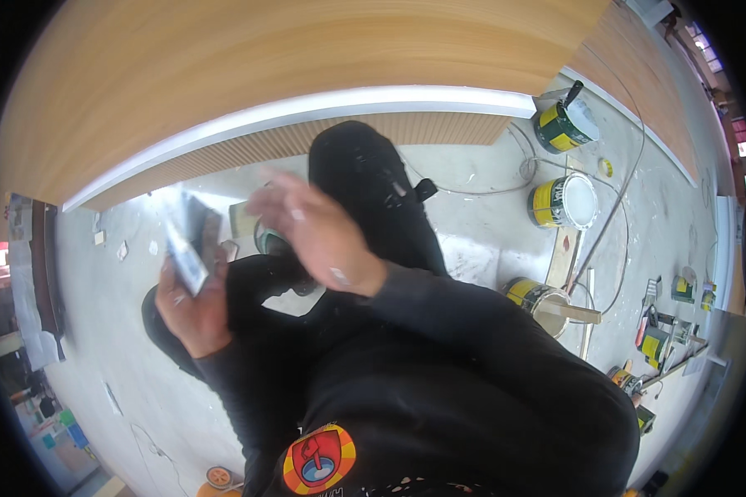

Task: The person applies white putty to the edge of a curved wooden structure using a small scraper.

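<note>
My left hand (192, 311) is closed on a flat grey and white piece (192, 234), held upright above my left knee; motion smears it, and its kind cannot be made out. A little to the right, my right hand (311, 228) hangs in the air, palm turned inward, fingers stretched out and blurred, with nothing seen in them. White specks dot both hands. Below the right hand, between my bent legs, a round greenish thing (267, 240) shows in part, mostly hidden by the hand and my dark trousers.
Ahead stands a wood-coloured counter (307, 50) with a white lower edge and ribbed base. On the right are an open paint bucket (565, 120), a white-filled bucket (562, 201) and another with a wooden stick (572, 311). Cables (626, 224) cross the grey floor (99, 323).
</note>
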A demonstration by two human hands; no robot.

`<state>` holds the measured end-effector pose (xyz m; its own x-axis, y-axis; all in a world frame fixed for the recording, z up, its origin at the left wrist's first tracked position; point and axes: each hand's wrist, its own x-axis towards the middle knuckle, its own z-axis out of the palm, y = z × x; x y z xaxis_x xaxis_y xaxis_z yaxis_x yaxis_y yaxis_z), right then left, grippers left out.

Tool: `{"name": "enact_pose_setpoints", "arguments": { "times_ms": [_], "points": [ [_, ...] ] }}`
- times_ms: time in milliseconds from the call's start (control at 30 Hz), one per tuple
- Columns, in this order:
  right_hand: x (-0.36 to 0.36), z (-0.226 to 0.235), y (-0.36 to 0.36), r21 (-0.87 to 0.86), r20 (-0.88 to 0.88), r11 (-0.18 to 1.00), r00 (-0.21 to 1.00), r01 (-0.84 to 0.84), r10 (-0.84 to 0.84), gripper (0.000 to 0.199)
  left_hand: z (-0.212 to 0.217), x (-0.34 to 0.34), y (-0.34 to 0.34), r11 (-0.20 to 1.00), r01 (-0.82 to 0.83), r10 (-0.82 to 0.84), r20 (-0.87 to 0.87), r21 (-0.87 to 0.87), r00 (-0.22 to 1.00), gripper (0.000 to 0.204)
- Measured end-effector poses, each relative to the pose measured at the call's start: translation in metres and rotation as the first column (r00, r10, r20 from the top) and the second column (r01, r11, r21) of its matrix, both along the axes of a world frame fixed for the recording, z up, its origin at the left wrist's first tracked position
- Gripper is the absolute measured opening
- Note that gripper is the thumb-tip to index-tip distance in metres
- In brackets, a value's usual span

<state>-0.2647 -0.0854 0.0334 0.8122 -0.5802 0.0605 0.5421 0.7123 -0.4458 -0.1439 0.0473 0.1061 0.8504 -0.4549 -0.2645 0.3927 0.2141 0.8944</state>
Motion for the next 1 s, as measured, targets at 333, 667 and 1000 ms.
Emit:
{"name": "enact_pose_setpoints", "arguments": {
  "times_ms": [333,667,1000],
  "points": [
    [-0.221,-0.225,-0.08,-0.414,-0.826,0.906,0.454,-0.086,-0.334,0.039,0.021,0.069,0.031,0.973,-0.218,0.211,-0.091,-0.077,0.973,0.036],
    [-0.216,-0.232,-0.074,-0.606,-0.793,0.198,0.565,-0.771,-0.228,0.03,0.038,0.177,0.084,0.975,-0.173,0.172,-0.019,-0.143,0.985,0.04],
    [-0.03,-0.27,-0.146,-0.541,-0.812,-0.096,0.548,-0.836,-0.2,0.028,-0.003,0.232,0.095,0.992,-0.116,0.122,-0.122,0.054,0.985,0.036]
  ]
}}
